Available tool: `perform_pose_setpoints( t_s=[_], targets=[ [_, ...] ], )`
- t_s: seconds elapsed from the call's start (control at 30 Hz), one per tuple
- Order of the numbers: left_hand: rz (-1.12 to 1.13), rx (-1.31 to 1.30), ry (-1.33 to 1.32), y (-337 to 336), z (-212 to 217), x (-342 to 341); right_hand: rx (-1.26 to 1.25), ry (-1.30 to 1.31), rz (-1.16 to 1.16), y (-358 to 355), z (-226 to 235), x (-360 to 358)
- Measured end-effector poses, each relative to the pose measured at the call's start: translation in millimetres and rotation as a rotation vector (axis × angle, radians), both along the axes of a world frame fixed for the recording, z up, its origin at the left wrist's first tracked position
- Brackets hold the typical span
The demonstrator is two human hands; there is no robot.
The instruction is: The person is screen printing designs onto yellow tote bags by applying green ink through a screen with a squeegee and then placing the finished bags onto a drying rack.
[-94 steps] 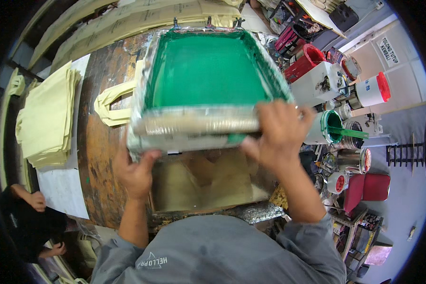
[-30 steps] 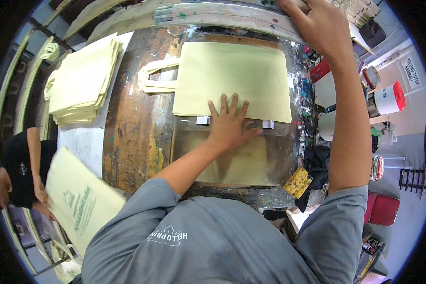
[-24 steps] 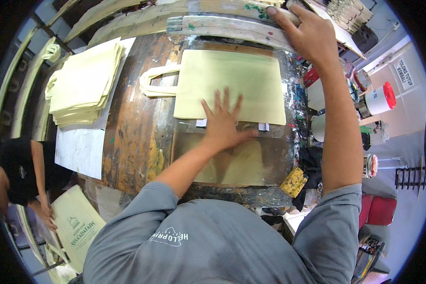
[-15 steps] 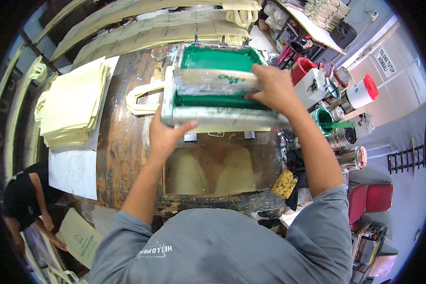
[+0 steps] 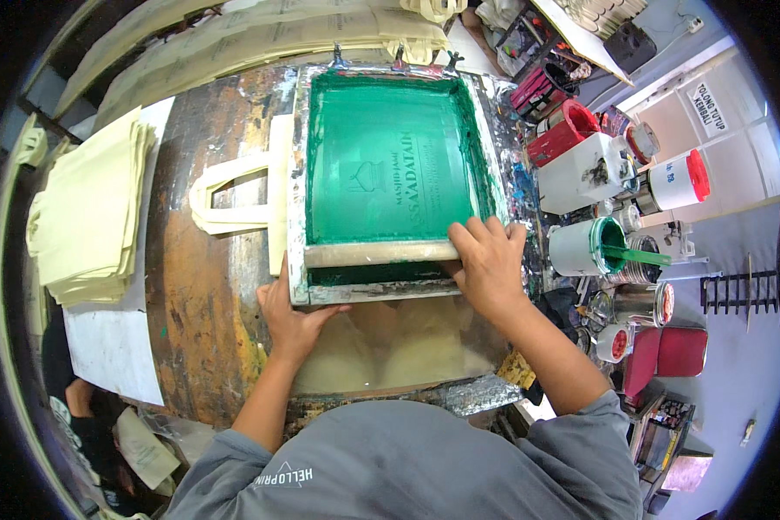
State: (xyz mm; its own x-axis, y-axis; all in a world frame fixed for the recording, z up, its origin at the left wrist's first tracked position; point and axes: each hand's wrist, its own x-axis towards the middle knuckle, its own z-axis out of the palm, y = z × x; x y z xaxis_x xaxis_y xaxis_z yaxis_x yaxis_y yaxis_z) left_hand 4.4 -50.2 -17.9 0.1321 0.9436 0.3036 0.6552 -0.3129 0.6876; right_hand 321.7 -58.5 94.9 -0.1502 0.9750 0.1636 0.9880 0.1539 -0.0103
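Lettering crosses the green screen frame I see lying over a cream bag; left hand grips its near-left corner, right hand the squeegee; bare tabletop lies leftward.

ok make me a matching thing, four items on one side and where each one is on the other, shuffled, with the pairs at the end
1. left hand
2. right hand
3. bag stack
4. green stick

A. over the white sheet
B. at the screen frame's near left corner
C. in the white bucket
D. on the squeegee's right end

Pairs: 1-B, 2-D, 3-A, 4-C
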Motion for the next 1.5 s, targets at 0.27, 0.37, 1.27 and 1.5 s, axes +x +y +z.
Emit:
perform_pose_setpoints(
  t_s=[0.27, 0.37, 1.27, 1.5],
  targets=[
    [-0.005, 0.007, 0.051, 1.1, 4.9, -0.5, 0.208, -0.06, -0.026, 139.5, -28.9, 28.3],
    [-0.014, 0.054, 0.079, 7.7, 12.4, 1.7, 0.254, -0.101, -0.039, 207.1, -29.4, 47.5],
    [-0.119, 0.581, 0.607, 363.6, 73.3, 146.4, 0.279, -0.105, 0.022, 305.0, -27.1, 72.1],
    [-0.123, 0.726, 0.519, 281.1, 63.5, 126.0, 0.24, -0.082, 0.01, 217.6, -28.9, 51.4]
  ],
)
